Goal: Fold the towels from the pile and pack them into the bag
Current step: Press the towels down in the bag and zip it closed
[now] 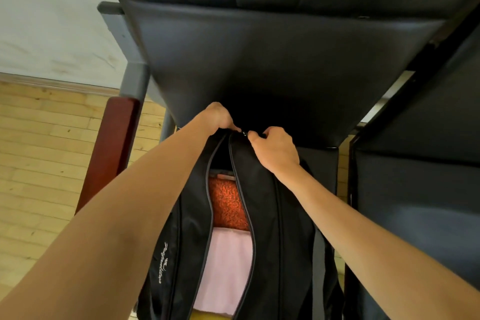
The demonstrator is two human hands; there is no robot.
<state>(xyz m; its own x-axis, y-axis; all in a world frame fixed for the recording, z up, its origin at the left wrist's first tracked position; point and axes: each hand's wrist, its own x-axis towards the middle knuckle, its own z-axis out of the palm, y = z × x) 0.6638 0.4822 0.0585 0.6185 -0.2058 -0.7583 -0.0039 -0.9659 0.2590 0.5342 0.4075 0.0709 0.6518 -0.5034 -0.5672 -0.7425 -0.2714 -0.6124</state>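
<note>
1. Grip: right hand (pixel 275 149) has thumb and forefinger closed on the small zipper pull (pixel 244 133) at the far end of the bag (pixel 283 228); the other fingers curl over the bag's top edge. Left hand (pixel 217 115) is fisted on the fabric just at 9 o'clock of the pull, apparently bracing that end; what exactly it pinches cannot be told
2. Key relation: the open zipper track (pixel 235 163) runs from the pull toward 6 o'clock, along the bag's long axis and back to the wearer. Judgement: closing means drawing the pull toward 6 o'clock; the right hand already has it, the left anchors
3. Contents seen through the gap, far to near: one orange-red towel (pixel 226 205), one pink towel (pixel 224 267), one yellow-green edge (pixel 207 317) at the frame bottom, so three towels visible
4. Counts: one bag, one pull, two hands
5. Surroundings: bag lies on a black chair (pixel 272 60); another dark seat (pixel 420 189) at 3 o'clock; wooden floor (pixel 39 163) at 9 o'clock
</note>
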